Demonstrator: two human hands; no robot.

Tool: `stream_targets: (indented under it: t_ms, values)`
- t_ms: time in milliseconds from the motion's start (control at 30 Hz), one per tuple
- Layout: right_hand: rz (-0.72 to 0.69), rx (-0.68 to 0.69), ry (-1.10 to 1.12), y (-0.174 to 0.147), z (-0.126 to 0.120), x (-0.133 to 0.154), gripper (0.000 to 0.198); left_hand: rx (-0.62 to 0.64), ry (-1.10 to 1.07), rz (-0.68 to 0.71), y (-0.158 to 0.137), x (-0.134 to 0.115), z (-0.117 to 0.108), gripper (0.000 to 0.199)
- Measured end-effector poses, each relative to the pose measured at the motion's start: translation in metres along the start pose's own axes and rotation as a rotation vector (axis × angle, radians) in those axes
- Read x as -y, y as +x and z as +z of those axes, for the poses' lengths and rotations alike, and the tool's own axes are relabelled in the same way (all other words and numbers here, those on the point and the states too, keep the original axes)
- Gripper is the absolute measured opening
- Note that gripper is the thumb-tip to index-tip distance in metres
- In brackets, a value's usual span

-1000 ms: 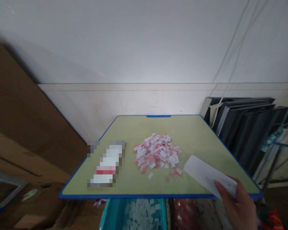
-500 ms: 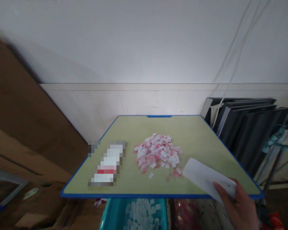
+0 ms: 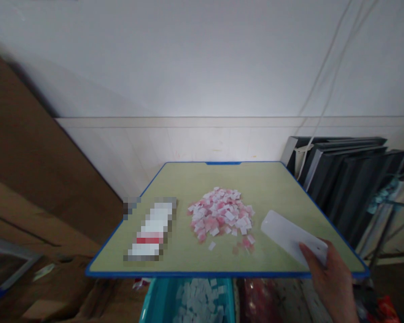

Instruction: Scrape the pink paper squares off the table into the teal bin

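Here the right hand [image 3: 333, 280], at the table's near right corner, grips one end of a flat white scraper [image 3: 291, 237], thumb on top, fingers hidden beneath. The scraper's long axis runs from the hand up and to the left, its free end pointing at the pile of pink and white bits [image 3: 220, 214], which lies left of the hand, near but apart from the blade. The left hand is out of view. A blurred box [image 3: 151, 231] lies further left on the green table [image 3: 276, 179]; a teal bin [image 3: 191, 300] sits below the front edge.
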State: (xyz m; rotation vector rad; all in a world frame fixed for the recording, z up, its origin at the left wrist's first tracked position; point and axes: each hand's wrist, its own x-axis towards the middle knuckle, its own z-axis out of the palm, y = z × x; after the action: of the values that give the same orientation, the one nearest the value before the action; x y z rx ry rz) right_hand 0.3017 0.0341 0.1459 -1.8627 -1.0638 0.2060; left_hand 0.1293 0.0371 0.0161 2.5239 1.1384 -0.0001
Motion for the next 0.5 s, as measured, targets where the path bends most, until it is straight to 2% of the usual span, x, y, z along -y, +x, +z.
stream_targets:
  t_ms: [67,200,267,400,500]
  values:
    - [-0.027,0.012,0.031,-0.001,-0.002,0.001,0.028,-0.004,-0.009,-0.003,0.0,-0.001,-0.001,0.053]
    - [-0.01,-0.091,0.022,0.002,-0.008,-0.001,0.034,-0.006,-0.021,-0.008,-0.002,-0.001,-0.004,0.053]
    - [-0.014,-0.094,0.0,0.006,-0.008,-0.003,0.035,-0.003,-0.025,-0.008,-0.004,-0.001,-0.005,0.052]
    - [-0.034,-0.089,-0.03,0.011,0.002,-0.007,0.032,0.004,-0.021,-0.002,-0.008,-0.001,-0.01,0.045]
    - [-0.05,-0.071,0.028,0.013,0.016,-0.009,0.031,0.014,-0.003,0.018,-0.014,0.0,-0.015,0.037]
